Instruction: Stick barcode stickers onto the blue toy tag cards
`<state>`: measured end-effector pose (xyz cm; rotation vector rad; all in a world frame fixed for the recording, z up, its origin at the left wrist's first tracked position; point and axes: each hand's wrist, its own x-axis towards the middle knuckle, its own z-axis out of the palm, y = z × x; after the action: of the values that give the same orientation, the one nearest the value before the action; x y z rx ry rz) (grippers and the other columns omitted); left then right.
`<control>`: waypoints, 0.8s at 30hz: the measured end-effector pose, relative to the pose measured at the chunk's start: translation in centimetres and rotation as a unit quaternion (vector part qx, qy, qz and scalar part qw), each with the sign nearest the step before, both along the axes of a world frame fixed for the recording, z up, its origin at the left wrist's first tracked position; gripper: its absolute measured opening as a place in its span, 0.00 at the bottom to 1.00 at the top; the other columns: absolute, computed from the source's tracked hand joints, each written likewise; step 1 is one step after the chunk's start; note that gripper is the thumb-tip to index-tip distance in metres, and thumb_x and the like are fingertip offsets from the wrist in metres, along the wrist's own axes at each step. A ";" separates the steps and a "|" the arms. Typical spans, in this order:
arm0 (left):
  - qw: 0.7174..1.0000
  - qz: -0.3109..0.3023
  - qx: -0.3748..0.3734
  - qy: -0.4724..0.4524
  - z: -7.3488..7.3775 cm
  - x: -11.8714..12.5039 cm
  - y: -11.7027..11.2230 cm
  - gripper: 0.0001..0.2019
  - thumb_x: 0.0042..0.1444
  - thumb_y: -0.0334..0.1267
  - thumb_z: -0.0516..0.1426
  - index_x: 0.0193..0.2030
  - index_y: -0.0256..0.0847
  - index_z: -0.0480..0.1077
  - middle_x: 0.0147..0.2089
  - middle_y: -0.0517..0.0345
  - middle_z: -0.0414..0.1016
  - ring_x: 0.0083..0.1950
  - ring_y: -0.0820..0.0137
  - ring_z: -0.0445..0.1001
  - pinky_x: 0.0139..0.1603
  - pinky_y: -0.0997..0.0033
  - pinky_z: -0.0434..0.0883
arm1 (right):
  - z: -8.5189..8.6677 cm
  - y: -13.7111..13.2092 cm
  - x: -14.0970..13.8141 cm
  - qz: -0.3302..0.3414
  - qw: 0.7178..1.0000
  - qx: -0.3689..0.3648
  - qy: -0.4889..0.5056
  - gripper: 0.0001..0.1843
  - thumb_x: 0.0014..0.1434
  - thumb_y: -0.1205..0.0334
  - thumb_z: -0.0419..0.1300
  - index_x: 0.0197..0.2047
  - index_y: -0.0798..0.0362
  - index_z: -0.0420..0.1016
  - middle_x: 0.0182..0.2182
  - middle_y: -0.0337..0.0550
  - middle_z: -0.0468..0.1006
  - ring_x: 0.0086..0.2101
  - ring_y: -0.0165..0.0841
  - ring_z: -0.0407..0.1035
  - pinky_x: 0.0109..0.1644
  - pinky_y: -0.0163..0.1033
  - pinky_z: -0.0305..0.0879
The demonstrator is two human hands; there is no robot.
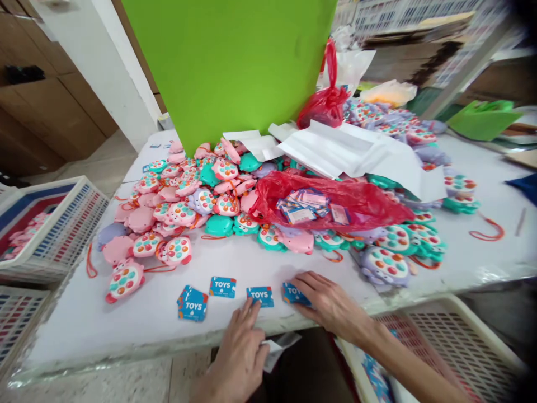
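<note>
Blue cards printed "TOYS" lie along the near part of the table: a small stack (193, 304), a single card (222, 286) and a middle card (260, 295). My left hand (241, 350) reaches over the table edge, its fingertips on the middle card's lower edge. Between its thumb and curled fingers is a clear plastic bag (280, 346) with something white, partly hidden. Fingers of my right hand (325, 299) curl over the right end of another blue card (291, 292), with the thumb at its near side.
Pink, green and purple animal-shaped toys (180, 212) pile across the table's middle. A red plastic bag (356, 204) holds more cards. White sheets (335, 148) lie behind it, beside a tall green panel (235, 61). Plastic baskets stand left (79, 207) and below right (465, 336).
</note>
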<state>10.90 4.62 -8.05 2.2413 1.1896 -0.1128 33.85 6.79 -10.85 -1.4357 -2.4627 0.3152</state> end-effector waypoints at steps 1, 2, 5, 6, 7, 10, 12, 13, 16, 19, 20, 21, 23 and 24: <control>1.000 0.006 0.004 0.004 -0.1 -0.3 -0.6 0.09 0.55 0.29 0.50 0.34 0.35 0.71 0.65 0.43 0.50 0.66 0.55 0.45 0.61 0.46 0.54 | 0.0 0.0 -0.4 0.004 1.000 0.000 0.007 0.15 0.56 0.62 0.57 0.48 0.55 0.67 0.40 0.49 0.72 0.42 0.40 0.67 0.47 0.47 0.67; 1.000 0.013 0.011 0.004 -0.1 -0.6 -1.1 0.09 0.56 0.29 0.49 0.34 0.36 0.71 0.65 0.43 0.49 0.66 0.55 0.45 0.61 0.45 0.55 | 0.0 0.0 -0.7 0.009 1.000 0.000 0.011 0.15 0.56 0.62 0.57 0.47 0.55 0.67 0.40 0.49 0.72 0.43 0.40 0.66 0.47 0.47 0.66; 0.999 0.030 0.032 -0.009 -0.5 -1.2 -2.0 0.10 0.57 0.29 0.47 0.33 0.36 0.70 0.65 0.44 0.50 0.66 0.56 0.45 0.60 0.45 0.56 | -0.1 0.0 -1.8 0.033 0.999 -0.013 0.008 0.13 0.55 0.64 0.58 0.45 0.55 0.68 0.41 0.49 0.71 0.42 0.40 0.66 0.46 0.46 0.67; 0.999 0.035 0.036 -0.016 -0.7 -1.3 -2.1 0.11 0.57 0.30 0.47 0.32 0.36 0.70 0.64 0.44 0.51 0.66 0.56 0.45 0.60 0.46 0.56 | 0.0 0.0 -2.1 0.039 0.999 -0.019 0.005 0.12 0.55 0.65 0.58 0.44 0.55 0.68 0.40 0.49 0.70 0.42 0.40 0.65 0.46 0.46 0.67; 0.998 0.041 0.035 -0.025 -0.9 -1.4 -2.2 0.11 0.57 0.30 0.47 0.32 0.37 0.70 0.64 0.44 0.51 0.66 0.57 0.45 0.61 0.46 0.56 | 0.1 0.0 -2.4 0.046 0.999 -0.024 0.005 0.12 0.55 0.65 0.58 0.44 0.55 0.68 0.40 0.49 0.70 0.42 0.40 0.65 0.46 0.46 0.66; 0.997 0.059 0.022 -0.047 -1.3 -1.5 -2.1 0.11 0.57 0.32 0.48 0.30 0.36 0.70 0.64 0.45 0.52 0.66 0.57 0.46 0.61 0.48 0.56 | 0.3 0.1 -3.2 0.058 0.998 -0.029 0.023 0.10 0.57 0.65 0.56 0.44 0.55 0.68 0.39 0.48 0.70 0.41 0.38 0.65 0.46 0.45 0.66; 0.996 0.066 0.007 -0.057 -1.3 -1.6 -1.9 0.11 0.57 0.33 0.48 0.31 0.36 0.71 0.64 0.45 0.53 0.66 0.57 0.47 0.62 0.49 0.55 | 0.4 0.1 -3.4 0.060 0.997 -0.030 0.035 0.10 0.58 0.65 0.55 0.44 0.54 0.69 0.39 0.48 0.71 0.42 0.38 0.65 0.47 0.45 0.66; 0.995 0.071 0.000 -0.066 -1.1 -1.7 -1.9 0.11 0.57 0.34 0.48 0.32 0.36 0.71 0.64 0.45 0.54 0.66 0.57 0.47 0.62 0.49 0.55 | 0.4 -0.1 -3.4 0.057 0.997 -0.032 0.043 0.10 0.59 0.66 0.54 0.45 0.53 0.69 0.40 0.48 0.71 0.42 0.38 0.65 0.48 0.46 0.65; 0.988 0.100 -0.024 -0.114 0.0 -2.6 -2.0 0.13 0.58 0.38 0.48 0.33 0.38 0.73 0.62 0.48 0.58 0.64 0.58 0.52 0.61 0.52 0.57 | 0.8 -1.3 -2.8 0.038 0.991 -0.071 0.111 0.13 0.60 0.63 0.53 0.49 0.51 0.67 0.45 0.49 0.70 0.46 0.39 0.64 0.51 0.46 0.63; 0.964 0.173 -0.048 -0.197 0.9 -4.6 -2.7 0.14 0.57 0.45 0.50 0.36 0.42 0.73 0.55 0.51 0.68 0.56 0.59 0.65 0.55 0.59 0.66 | 1.8 -3.2 -2.4 0.021 0.956 -0.176 0.234 0.17 0.58 0.54 0.56 0.50 0.49 0.68 0.47 0.47 0.71 0.46 0.37 0.66 0.49 0.41 0.64; 0.951 0.212 -0.064 -0.218 1.0 -5.3 -3.1 0.14 0.55 0.47 0.51 0.39 0.43 0.73 0.51 0.52 0.72 0.52 0.60 0.69 0.50 0.62 0.69 | 2.2 -3.8 -2.5 0.016 0.941 -0.210 0.265 0.15 0.57 0.54 0.57 0.46 0.49 0.70 0.44 0.45 0.73 0.44 0.36 0.67 0.47 0.38 0.65; 0.936 0.251 -0.085 -0.232 1.0 -6.1 -3.4 0.15 0.54 0.49 0.52 0.40 0.43 0.73 0.47 0.54 0.75 0.47 0.61 0.72 0.45 0.65 0.72 | 2.5 -4.3 -2.7 0.007 0.928 -0.237 0.286 0.11 0.58 0.54 0.56 0.42 0.49 0.72 0.40 0.43 0.74 0.40 0.34 0.69 0.44 0.36 0.65; 0.908 0.317 -0.132 -0.242 0.8 -7.6 -4.0 0.18 0.54 0.51 0.52 0.43 0.42 0.72 0.39 0.55 0.77 0.40 0.63 0.74 0.38 0.68 0.73 | 3.0 -5.2 -3.4 -0.016 0.914 -0.266 0.305 0.08 0.59 0.58 0.55 0.33 0.50 0.73 0.31 0.38 0.76 0.34 0.31 0.70 0.39 0.33 0.64; 0.899 0.334 -0.152 -0.240 0.7 -8.3 -4.3 0.18 0.55 0.51 0.51 0.43 0.41 0.72 0.37 0.55 0.77 0.38 0.63 0.75 0.35 0.68 0.73 | 3.2 -5.5 -3.8 -0.026 0.910 -0.274 0.309 0.09 0.59 0.60 0.54 0.31 0.51 0.73 0.28 0.37 0.75 0.31 0.30 0.69 0.37 0.32 0.64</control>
<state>2.56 0.35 -7.34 1.3765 1.4552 0.4672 30.01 1.32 -7.67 -1.2961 -1.8743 1.3099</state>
